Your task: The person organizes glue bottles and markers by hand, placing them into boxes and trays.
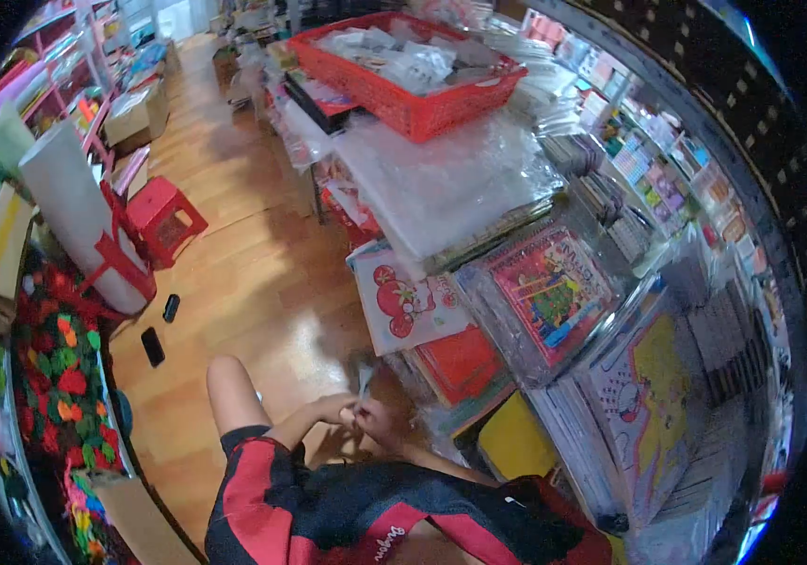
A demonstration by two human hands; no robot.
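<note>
Low in the middle of the view, my left hand (pixel 333 408) and my right hand (pixel 381 420) meet in front of my body. Fingers of both are closed around a thin pale strip (pixel 364 379) that sticks up between them. It looks whitish and slightly see-through; its kind I cannot tell. My bare knee (pixel 226 377) is bent to the left of the hands. Just to the right lie a red folder or book (pixel 460 365) and a white sheet with a red strawberry character (pixel 408 299).
Stacked notebooks (pixel 554 294) and plastic-wrapped goods fill the right side, beneath a red basket (pixel 413 94) of clear packets. On the left stand a red stool (pixel 163 218), a large white roll (pixel 74 202) and colourful pom-pom-like items (pixel 60 367). A black phone (pixel 153 347) lies on the wooden floor (pixel 234 273).
</note>
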